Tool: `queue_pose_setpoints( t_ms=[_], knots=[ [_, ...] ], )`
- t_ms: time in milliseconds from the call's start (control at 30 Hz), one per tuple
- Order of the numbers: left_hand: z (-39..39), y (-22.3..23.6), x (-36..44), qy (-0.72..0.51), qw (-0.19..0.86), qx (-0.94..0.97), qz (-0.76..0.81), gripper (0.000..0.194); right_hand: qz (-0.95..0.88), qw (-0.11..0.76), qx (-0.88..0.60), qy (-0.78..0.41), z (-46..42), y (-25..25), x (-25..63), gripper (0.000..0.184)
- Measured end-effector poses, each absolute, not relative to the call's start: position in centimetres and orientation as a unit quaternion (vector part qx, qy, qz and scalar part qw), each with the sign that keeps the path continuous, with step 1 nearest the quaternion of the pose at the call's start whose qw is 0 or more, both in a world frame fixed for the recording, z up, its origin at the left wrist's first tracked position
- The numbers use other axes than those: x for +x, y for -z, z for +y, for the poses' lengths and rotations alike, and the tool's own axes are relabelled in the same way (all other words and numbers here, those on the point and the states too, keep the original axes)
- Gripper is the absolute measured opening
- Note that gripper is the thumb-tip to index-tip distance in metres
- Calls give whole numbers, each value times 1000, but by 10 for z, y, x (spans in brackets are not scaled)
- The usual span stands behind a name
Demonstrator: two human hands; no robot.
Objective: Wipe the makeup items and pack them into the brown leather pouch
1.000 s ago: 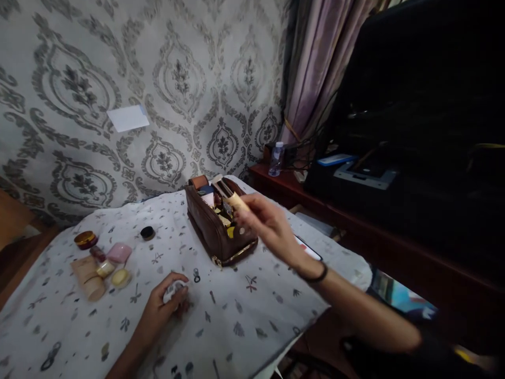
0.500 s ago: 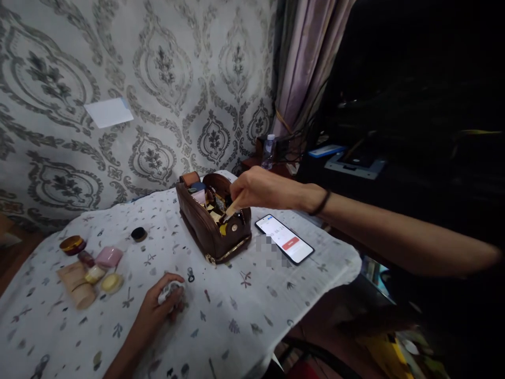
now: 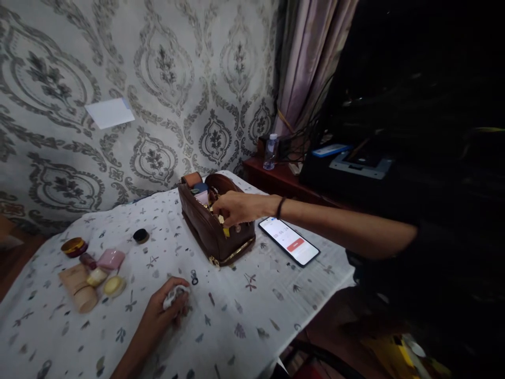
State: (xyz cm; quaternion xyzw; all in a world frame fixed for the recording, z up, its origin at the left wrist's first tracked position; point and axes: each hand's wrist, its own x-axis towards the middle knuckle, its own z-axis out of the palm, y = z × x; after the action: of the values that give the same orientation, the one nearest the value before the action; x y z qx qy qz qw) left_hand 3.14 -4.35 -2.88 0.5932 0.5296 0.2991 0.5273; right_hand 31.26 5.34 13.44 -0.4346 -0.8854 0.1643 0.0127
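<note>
My left hand [image 3: 171, 302] rests on the patterned tablecloth, its fingers wrapped round a crumpled white wipe or cloth [image 3: 173, 296]. Over the opening of a brown zip-top toiletry bag [image 3: 205, 226], my right hand [image 3: 231, 208] reaches in with bent fingers. Its fingertips are down among the contents, and what they grip, if anything, is hidden. Inside the bag I can make out a pink item [image 3: 202, 198], a dark blue lid [image 3: 201, 187] and something yellow [image 3: 226, 231]. A lit phone [image 3: 290, 242] lies close to the bag, under my right forearm.
At the left of the tablecloth lie a beige tube [image 3: 81, 289], a pink container [image 3: 111, 259], a yellow-lidded jar [image 3: 114, 286] and a dark red-and-gold jar [image 3: 74, 246]. A small black-lidded jar [image 3: 141, 236] stands apart. A plastic bottle [image 3: 270, 151] stands behind, on a reddish surface.
My right hand has gone lower and deeper into the bag, and a slim pale thing at its fingers no longer shows. My left hand keeps its grip on the white wad.
</note>
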Motion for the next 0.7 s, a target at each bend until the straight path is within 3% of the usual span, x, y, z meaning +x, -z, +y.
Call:
queue_pose_setpoints(
  t_ms=[300, 700],
  knots=[
    [-38, 35, 26, -273, 525, 615, 521, 50, -862, 51, -465, -195, 48, -129, 323, 20],
    [-40, 31, 29, -277, 531, 606, 523, 52, -848, 123, -501, -125, 62, -109, 310, 11]
  ],
)
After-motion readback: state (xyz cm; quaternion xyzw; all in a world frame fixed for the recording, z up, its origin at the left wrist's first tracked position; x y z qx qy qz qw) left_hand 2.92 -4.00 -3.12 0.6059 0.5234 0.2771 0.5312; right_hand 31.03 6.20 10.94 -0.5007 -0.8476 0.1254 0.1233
